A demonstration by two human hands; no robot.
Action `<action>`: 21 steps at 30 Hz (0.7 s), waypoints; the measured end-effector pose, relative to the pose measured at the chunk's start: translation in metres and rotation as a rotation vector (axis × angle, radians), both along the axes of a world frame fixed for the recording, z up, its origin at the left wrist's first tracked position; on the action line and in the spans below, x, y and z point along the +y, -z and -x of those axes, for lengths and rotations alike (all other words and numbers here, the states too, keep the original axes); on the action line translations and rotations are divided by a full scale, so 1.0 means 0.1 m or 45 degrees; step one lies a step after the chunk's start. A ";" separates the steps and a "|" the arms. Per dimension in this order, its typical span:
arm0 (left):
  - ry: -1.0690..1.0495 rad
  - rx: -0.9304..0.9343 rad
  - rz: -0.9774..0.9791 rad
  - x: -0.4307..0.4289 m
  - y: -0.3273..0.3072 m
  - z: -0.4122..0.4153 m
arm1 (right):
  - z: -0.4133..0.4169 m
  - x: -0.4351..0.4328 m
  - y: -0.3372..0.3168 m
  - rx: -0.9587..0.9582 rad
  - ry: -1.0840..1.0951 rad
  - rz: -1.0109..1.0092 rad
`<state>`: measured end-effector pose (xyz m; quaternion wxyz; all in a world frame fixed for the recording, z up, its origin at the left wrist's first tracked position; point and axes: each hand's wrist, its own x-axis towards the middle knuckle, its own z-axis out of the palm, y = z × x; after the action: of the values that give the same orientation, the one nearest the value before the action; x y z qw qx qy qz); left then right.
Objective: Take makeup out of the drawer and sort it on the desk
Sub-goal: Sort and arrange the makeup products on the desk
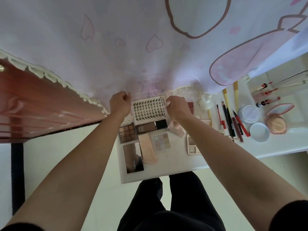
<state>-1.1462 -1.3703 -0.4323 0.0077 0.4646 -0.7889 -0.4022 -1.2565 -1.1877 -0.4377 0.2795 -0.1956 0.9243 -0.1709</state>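
a lash tray (148, 108) is being gripped at its far corners, lying flat on the white desk (166, 170). its 9 o'clock edge is being pinched by the left hand (120, 102), fingers curled shut, and its 3 o'clock edge by the right hand (177, 106). eyeshadow palettes (128, 132) are lying at 6 o'clock of the tray, pencils (229, 120) at 3 o'clock.

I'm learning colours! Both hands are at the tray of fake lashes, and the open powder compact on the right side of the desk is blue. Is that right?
Not quite. In the head view, the powder compact is pink, not blue; the blue things are the round jar and its lid beside it. The left hand and right hand are indeed at the lash tray.
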 end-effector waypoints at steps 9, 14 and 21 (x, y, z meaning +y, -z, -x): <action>-0.198 0.150 -0.473 0.04 -0.02 -0.01 | 0.05 -0.14 -0.01 0.012 0.016 0.141; -0.311 0.198 -0.639 0.05 -0.01 -0.04 | 0.07 -0.17 -0.02 -0.169 0.045 0.246; -0.369 0.303 -0.576 0.08 -0.11 -0.23 | -0.09 0.04 -0.13 -0.138 -0.115 0.445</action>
<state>-1.1232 -1.3620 -0.4213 0.0535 0.5119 -0.5982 -0.6142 -1.2480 -1.1839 -0.4245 0.2980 -0.2729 0.8545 -0.3265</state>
